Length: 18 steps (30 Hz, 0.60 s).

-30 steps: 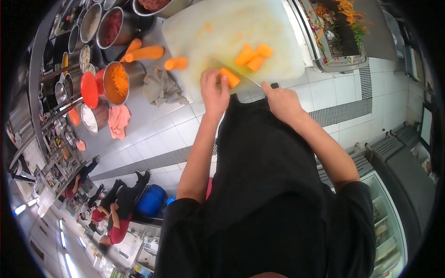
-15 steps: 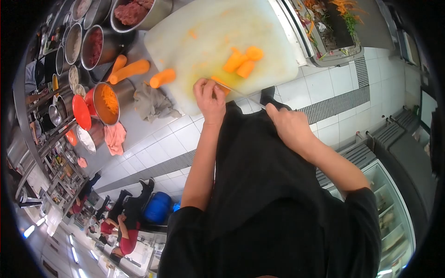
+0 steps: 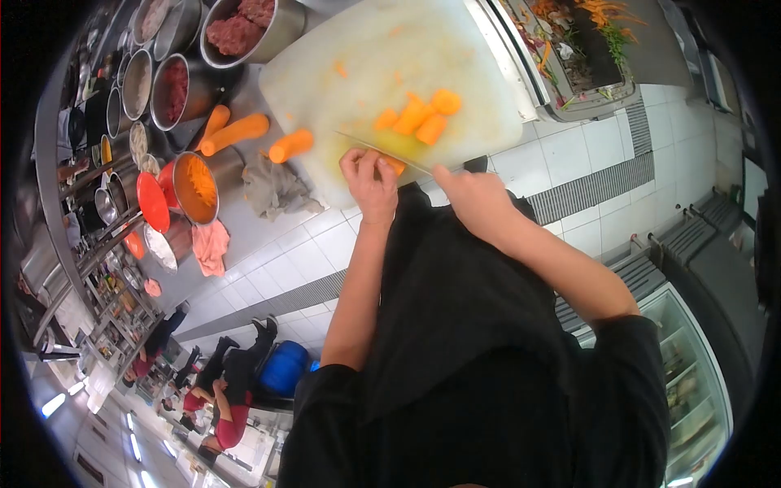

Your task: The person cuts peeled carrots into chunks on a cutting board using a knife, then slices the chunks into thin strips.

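Observation:
On the near edge of the cutting board [image 3: 455, 49], my left hand [image 3: 371, 183] is closed on a piece of carrot [image 3: 392, 163]. My right hand [image 3: 476, 199] grips a knife [image 3: 382, 151], whose blade lies across the board just beyond that piece. Several cut carrot chunks [image 3: 413, 114] sit on the board past the blade. A larger carrot piece [image 3: 291, 145] lies at the board's left edge, and two whole-looking carrots [image 3: 236, 134] are on the counter to its left.
Grey cloth [image 3: 277, 189] and a pot of shredded carrot [image 3: 197, 189] stand left, with bowls of meat [image 3: 242, 31] farther off. A scrap bin [image 3: 582, 61] is at the right. Other people [image 3: 232, 423] are at the lower left, near a blue barrel [image 3: 284, 368].
Another small carrot chunk now lies beside the cut ones. The knife has shifted away from the held piece, and my right hand has moved left. The whole view has shifted somewhat.

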Each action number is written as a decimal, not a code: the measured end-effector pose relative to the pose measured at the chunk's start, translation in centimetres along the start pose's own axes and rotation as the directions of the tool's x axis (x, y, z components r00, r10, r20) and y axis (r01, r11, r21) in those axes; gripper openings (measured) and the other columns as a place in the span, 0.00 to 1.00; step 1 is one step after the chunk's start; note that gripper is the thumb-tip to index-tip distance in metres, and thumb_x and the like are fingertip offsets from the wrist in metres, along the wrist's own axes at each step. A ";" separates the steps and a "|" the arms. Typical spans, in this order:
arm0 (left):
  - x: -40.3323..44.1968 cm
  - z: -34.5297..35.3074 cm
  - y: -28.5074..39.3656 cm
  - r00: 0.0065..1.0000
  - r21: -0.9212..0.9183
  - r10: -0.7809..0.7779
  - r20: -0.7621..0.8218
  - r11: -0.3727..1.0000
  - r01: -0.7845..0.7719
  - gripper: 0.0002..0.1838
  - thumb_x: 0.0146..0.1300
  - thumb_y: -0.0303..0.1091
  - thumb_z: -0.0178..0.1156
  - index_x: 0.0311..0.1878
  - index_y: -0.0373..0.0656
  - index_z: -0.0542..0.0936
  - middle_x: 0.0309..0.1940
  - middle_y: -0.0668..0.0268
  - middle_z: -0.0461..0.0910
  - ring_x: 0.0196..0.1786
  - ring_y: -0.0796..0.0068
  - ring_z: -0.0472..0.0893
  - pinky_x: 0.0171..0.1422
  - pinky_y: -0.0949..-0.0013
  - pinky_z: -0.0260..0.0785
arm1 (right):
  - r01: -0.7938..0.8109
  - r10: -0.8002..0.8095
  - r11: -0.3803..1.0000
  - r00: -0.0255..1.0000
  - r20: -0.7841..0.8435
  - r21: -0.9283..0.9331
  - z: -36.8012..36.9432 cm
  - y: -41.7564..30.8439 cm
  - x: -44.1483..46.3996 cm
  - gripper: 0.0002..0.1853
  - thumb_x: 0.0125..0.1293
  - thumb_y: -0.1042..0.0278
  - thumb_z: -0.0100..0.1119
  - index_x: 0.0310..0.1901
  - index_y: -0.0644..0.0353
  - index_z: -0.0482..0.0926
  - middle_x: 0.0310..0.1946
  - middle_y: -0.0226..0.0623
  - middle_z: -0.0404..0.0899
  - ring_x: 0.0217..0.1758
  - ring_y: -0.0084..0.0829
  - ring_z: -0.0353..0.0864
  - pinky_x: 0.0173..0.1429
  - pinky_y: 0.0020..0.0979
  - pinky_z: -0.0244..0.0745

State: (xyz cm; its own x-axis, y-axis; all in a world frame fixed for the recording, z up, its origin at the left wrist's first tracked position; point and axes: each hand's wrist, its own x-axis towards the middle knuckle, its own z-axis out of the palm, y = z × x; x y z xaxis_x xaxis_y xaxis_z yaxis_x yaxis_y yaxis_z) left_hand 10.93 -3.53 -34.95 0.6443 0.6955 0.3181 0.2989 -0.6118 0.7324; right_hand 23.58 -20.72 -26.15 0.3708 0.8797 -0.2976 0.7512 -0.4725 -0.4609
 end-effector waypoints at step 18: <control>0.4 0.1 -0.3 1.000 -0.059 -0.006 0.003 0.998 0.006 0.09 0.67 0.23 0.62 0.49 0.39 0.81 0.49 0.56 0.72 0.50 0.59 0.75 0.54 0.61 0.74 | -0.019 0.019 1.000 1.000 0.002 0.010 2.0 -0.4 2.1 0.17 0.62 0.76 0.60 0.53 0.61 0.72 0.22 0.43 0.83 0.27 0.47 0.88 0.30 0.45 0.81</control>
State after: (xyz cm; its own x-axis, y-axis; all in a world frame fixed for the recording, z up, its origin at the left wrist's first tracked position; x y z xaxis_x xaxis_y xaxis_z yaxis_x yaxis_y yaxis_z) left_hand 11.15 -3.08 -35.12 0.6446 0.6981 0.3116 0.2613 -0.5843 0.7684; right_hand 22.95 -18.80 -28.31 0.3839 0.8707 -0.3075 0.7387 -0.4894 -0.4635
